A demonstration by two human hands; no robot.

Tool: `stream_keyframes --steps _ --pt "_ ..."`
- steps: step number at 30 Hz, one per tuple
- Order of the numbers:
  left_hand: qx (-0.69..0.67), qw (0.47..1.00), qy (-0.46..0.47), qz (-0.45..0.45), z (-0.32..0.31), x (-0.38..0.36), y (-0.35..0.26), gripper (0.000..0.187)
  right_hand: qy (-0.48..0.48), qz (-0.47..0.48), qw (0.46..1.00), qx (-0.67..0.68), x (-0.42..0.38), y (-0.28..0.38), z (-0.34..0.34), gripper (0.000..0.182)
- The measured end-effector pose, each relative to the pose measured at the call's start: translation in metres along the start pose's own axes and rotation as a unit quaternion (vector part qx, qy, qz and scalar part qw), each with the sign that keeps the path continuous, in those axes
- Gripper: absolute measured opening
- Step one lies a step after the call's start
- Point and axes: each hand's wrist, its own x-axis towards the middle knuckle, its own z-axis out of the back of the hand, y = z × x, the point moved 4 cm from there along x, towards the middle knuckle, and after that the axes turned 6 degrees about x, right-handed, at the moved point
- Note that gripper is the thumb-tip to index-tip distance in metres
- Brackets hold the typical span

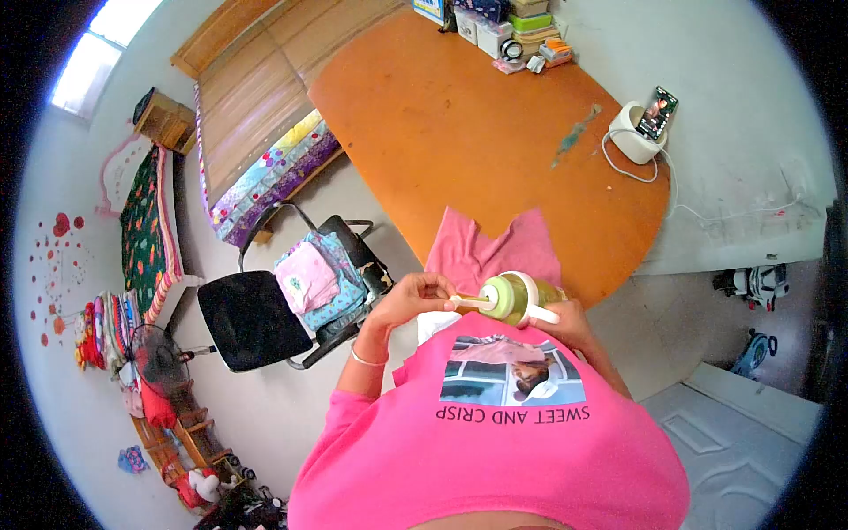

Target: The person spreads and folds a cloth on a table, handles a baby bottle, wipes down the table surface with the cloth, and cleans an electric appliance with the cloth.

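Note:
In front of my pink shirt, a drinking bottle (508, 299) lies tilted on its side, with a light green collar, a clear yellowish body and white handles. My right hand (570, 327) wraps round its body and lower handle. My left hand (417, 297) pinches the end of a thin pale stick-like piece (471, 301) that reaches the white spout at the bottle's top; its exact kind I cannot tell. Just beyond the bottle, a pink cloth (495, 252) drapes over the table's near edge. Something white (433, 327) shows below my left fingers.
An orange wooden table (442, 132) spreads ahead, with boxes (530, 26) at its far end. A phone (656, 112) leans on a white holder (634, 132) with a cable at the right. To the left stands a black chair (252, 320) carrying folded clothes (309, 276).

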Motion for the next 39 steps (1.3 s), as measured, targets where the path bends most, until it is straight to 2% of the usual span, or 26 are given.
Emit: stream_keyframes --steps 4,6,7,9,10,12,13,15,16,17,19,20,22,23,24,25,27,28,29,33,35,36,39 --pt "-0.039 0.999 0.027 -0.008 0.003 0.008 0.010 0.012 0.003 -0.005 1.000 -0.018 -0.002 0.015 0.002 0.035" --pt "0.007 0.999 -0.026 -0.025 0.005 0.006 0.004 0.010 -0.014 -0.023 1.000 0.013 -0.007 0.023 0.000 0.040" --pt "0.009 0.999 -0.025 -0.026 -0.002 0.004 -0.001 0.010 -0.016 -0.022 1.000 0.014 -0.009 0.029 -0.001 0.040" --pt "0.193 0.970 -0.141 -0.042 -0.020 -0.002 -0.013 0.011 -0.060 -0.042 0.997 0.012 -0.012 0.034 0.001 0.036" --pt "0.283 0.944 -0.149 -0.084 -0.035 -0.007 -0.028 0.014 -0.062 -0.042 0.997 0.013 -0.013 0.031 -0.002 0.036" --pt "0.160 0.977 -0.081 -0.112 -0.059 -0.014 -0.051 0.026 -0.179 -0.025 0.968 0.176 -0.024 0.016 0.003 0.032" --pt "0.094 0.986 -0.042 -0.130 -0.068 -0.016 -0.059 0.031 -0.178 -0.031 0.968 0.174 -0.030 0.014 0.010 0.032" --pt "0.100 0.984 -0.041 -0.145 -0.071 -0.021 -0.064 0.033 -0.189 0.136 0.968 0.096 -0.047 0.039 0.036 0.032" --pt "0.110 0.980 -0.038 -0.162 -0.070 -0.023 -0.068 0.036 -0.180 0.270 0.946 0.004 -0.059 0.070 0.051 0.033" --pt "0.198 0.951 -0.045 -0.232 -0.068 -0.026 -0.077 0.043 -0.178 0.380 0.907 0.017 -0.066 0.092 0.056 0.033" --pt "0.084 0.959 -0.081 -0.260 -0.074 -0.034 -0.094 0.050 -0.188 0.439 0.878 0.033 -0.081 0.126 0.069 0.038" --pt "0.121 0.947 -0.081 -0.287 -0.076 -0.038 -0.105 0.055 -0.191 0.437 0.879 0.032 -0.082 0.131 0.073 0.038" --pt "0.198 0.908 -0.081 -0.360 -0.078 -0.042 -0.120 0.050 -0.171 0.566 0.806 0.043 -0.090 0.144 0.079 0.041" --pt "0.256 0.877 -0.078 -0.398 -0.077 -0.043 -0.125 0.048 -0.174 0.567 0.804 0.038 -0.092 0.149 0.083 0.041" --pt "0.246 0.873 -0.096 -0.410 -0.077 -0.044 -0.126 0.041 -0.155 0.590 0.790 0.054 -0.094 0.156 0.084 0.041" --pt "0.245 0.873 -0.092 -0.412 -0.077 -0.043 -0.126 0.041 -0.135 0.612 0.776 0.071 -0.098 0.161 0.084 0.041" --pt "0.212 0.882 -0.087 -0.413 -0.076 -0.046 -0.125 0.033 -0.151 0.597 0.784 0.074 -0.100 0.166 0.082 0.041" --pt "0.210 0.886 -0.083 -0.405 -0.078 -0.047 -0.124 0.028 -0.112 0.613 0.776 0.100 -0.098 0.168 0.082 0.042" --pt "0.211 0.886 -0.084 -0.405 -0.077 -0.047 -0.123 0.028 -0.071 0.628 0.765 0.123 -0.097 0.169 0.081 0.043" --pt "0.169 0.884 -0.069 -0.430 -0.080 -0.046 -0.125 0.027 -0.091 0.583 0.793 0.155 -0.100 0.168 0.076 0.045" --pt "0.179 0.850 -0.060 -0.491 -0.082 -0.050 -0.128 0.026 -0.080 0.609 0.779 0.127 -0.101 0.176 0.077 0.046" --pt "0.139 0.880 -0.079 -0.448 -0.082 -0.052 -0.125 0.026 -0.079 0.608 0.780 0.129 -0.100 0.179 0.077 0.046" --pt "0.146 0.861 -0.091 -0.479 -0.084 -0.052 -0.128 0.026 -0.051 0.620 0.767 0.157 -0.097 0.185 0.078 0.044"
